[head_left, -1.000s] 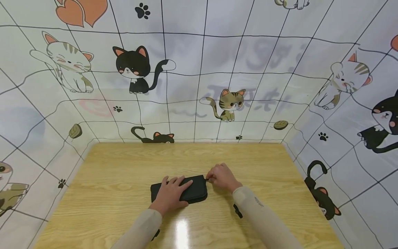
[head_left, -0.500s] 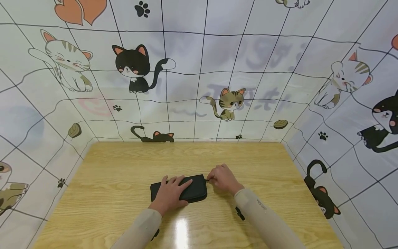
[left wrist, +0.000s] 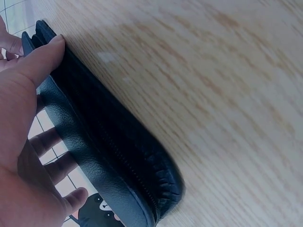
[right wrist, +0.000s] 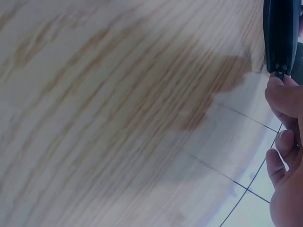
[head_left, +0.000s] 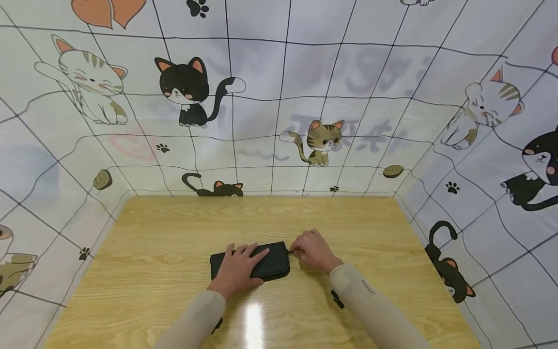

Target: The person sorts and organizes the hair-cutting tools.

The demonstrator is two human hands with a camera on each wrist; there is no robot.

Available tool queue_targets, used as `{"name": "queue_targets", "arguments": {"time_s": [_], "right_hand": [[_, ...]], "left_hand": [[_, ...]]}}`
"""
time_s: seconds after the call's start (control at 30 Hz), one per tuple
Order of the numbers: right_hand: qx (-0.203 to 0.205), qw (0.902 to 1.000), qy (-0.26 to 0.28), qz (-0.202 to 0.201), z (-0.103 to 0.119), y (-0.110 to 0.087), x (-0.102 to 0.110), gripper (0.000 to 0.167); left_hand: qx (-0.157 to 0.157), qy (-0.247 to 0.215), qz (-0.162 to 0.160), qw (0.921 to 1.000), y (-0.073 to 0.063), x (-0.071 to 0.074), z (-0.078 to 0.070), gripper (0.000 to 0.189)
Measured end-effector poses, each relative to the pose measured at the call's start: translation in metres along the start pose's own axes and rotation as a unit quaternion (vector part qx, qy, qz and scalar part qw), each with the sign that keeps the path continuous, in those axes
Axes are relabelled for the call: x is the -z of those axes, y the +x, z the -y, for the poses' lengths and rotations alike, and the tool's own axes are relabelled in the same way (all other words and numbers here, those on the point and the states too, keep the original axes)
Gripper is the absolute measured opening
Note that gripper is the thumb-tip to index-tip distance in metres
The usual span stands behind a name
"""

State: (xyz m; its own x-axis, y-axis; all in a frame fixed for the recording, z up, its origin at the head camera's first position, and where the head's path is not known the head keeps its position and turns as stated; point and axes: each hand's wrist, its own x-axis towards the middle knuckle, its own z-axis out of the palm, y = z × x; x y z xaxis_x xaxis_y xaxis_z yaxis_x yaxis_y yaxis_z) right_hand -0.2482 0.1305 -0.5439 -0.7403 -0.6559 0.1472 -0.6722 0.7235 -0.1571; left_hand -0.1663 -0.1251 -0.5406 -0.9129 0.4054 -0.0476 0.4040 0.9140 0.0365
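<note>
A black zip-around wallet [head_left: 273, 261] lies on the wooden table in the head view. My left hand [head_left: 237, 269] rests on its top with fingers spread and straight. In the left wrist view the left thumb [left wrist: 47, 56] lies against the wallet's near side, where zipper teeth [left wrist: 128, 163] run along the edge. At the wallet's right end, my right hand [head_left: 313, 249] pinches a small dark zipper pull [right wrist: 280, 74] between thumb and forefinger. The right hand's other fingers [right wrist: 274, 165] are curled, holding nothing else. The left palm covers part of the wallet's left half.
The wooden table [head_left: 174, 228] extends around the wallet on every side. Cloth walls [head_left: 261, 121] printed with cats and grid lines stand behind it and at both sides. Dark straps [head_left: 337, 299] show under the beige sleeves [head_left: 366, 300].
The head view has tilted slightly, shifting the wall prints up a little. Both hands keep their places on the wallet and its zipper pull.
</note>
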Motion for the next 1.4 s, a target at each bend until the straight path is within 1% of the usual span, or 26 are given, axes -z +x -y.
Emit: {"name": "queue_targets", "arguments": {"time_s": [0.2,0.43,0.67,1.0,1.1,1.27,1.4], "right_hand": [[0.006,0.9999,-0.013,-0.008,0.000,-0.002,-0.001,0.013],[0.020,0.9992,-0.021,-0.026,0.002,-0.004,-0.001,0.011],[0.025,0.9990,-0.030,-0.020,0.002,-0.007,-0.004,0.011],[0.044,0.9981,-0.026,-0.034,0.005,-0.013,-0.003,0.012],[0.045,0.9982,-0.023,-0.031,0.007,-0.015,-0.002,0.012],[0.037,0.9990,-0.020,-0.015,0.010,-0.017,0.000,0.013],[0.041,0.9988,-0.023,-0.015,0.012,-0.019,0.000,0.013]], "left_hand": [[-0.004,0.000,-0.012,0.9999,0.000,-0.001,0.001,0.080],[-0.004,-0.002,-0.014,0.9999,0.000,-0.002,0.002,0.080],[-0.006,-0.004,-0.018,0.9998,-0.001,-0.004,0.003,0.080],[-0.007,-0.006,-0.020,0.9998,-0.001,-0.003,0.003,0.080],[-0.007,-0.011,-0.020,0.9997,-0.001,-0.003,0.002,0.080],[-0.008,-0.011,-0.023,0.9996,-0.001,-0.005,0.003,0.080],[-0.007,-0.010,-0.022,0.9997,-0.001,-0.004,0.002,0.080]]}}
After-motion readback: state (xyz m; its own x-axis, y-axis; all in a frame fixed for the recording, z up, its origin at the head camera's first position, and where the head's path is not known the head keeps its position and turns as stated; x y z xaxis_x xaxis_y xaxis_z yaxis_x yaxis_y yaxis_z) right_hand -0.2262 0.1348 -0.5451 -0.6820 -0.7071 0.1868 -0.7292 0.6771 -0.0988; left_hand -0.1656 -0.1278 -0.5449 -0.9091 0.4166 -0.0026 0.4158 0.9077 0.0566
